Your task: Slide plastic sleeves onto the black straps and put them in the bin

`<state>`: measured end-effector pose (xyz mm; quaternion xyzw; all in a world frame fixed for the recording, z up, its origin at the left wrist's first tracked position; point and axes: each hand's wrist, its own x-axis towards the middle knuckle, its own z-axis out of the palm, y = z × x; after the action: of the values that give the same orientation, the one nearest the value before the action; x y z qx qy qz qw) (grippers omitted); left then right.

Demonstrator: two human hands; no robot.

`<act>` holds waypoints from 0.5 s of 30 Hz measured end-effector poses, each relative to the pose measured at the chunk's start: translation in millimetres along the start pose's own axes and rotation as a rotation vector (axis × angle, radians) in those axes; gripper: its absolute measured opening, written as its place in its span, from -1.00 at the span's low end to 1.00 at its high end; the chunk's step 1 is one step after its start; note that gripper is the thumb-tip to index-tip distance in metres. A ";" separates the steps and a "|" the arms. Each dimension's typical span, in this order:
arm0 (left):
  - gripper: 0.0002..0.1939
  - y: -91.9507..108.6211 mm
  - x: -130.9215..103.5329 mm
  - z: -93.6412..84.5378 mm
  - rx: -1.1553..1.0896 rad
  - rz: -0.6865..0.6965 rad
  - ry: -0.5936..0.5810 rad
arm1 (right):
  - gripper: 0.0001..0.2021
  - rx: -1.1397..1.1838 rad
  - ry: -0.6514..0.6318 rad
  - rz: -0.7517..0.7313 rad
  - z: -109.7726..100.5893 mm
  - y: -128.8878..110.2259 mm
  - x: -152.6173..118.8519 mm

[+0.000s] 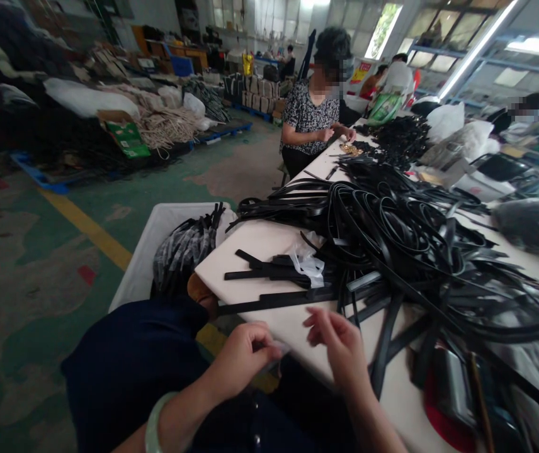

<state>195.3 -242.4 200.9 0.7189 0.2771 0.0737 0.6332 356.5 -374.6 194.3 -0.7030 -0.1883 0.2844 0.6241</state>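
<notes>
My left hand (245,355) is over my lap, just off the table's near edge, with a pale green bangle (153,421) on the wrist. Its thumb and fingers are pinched together; a small pale bit shows at the tips, too blurred to name. Above the table edge, my right hand (338,343) has loosely bent fingers set apart, and I see nothing in it. Beyond both hands lie flat black straps (274,302) on the white table (245,242). A crumpled clear plastic piece (310,264) rests on some of them.
A big heap of coiled black straps (392,233) covers much of the table. At left stands a white bin (140,251) holding wrapped black strips (184,251). A co-worker (310,116) sits at the table's far side. Dark items (458,384) lie at right.
</notes>
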 end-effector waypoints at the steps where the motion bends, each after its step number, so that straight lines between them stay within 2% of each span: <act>1: -0.71 0.0 -0.3 0.0 -0.017 -0.009 0.024 | -0.58 0.030 0.169 0.024 -15.7 3.1 16.7; 2: -0.71 0.2 -0.9 -0.4 -0.038 -0.020 0.045 | -0.55 0.035 0.300 0.031 -32.6 6.7 34.8; 4: -0.70 1.2 -2.3 -2.0 -0.080 -0.046 0.064 | -0.52 0.049 0.394 0.066 -64.4 13.4 70.7; 6: -0.70 3.2 -4.0 -4.3 -0.120 -0.070 0.052 | -0.51 0.084 0.376 0.107 -86.8 17.0 99.7; 8: -0.72 5.8 -5.9 -6.7 -0.157 -0.078 0.038 | -0.49 0.137 0.303 0.133 -96.6 16.0 117.9; 11: -0.76 9.4 -8.7 -10.1 -0.183 -0.077 0.045 | -0.47 0.213 0.149 0.137 -90.4 7.3 119.9; 13: -0.77 11.2 -10.2 -12.6 -0.186 -0.070 0.050 | -0.48 0.247 0.027 0.136 -75.7 0.3 101.6; 15: -0.76 12.5 -11.3 -15.4 -0.193 -0.082 0.041 | -0.52 0.270 -0.094 0.146 -55.4 -6.5 69.1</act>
<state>182.6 -235.1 218.4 0.6409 0.3107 0.0891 0.6962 445.3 -373.4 192.6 -0.6103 -0.1257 0.3843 0.6812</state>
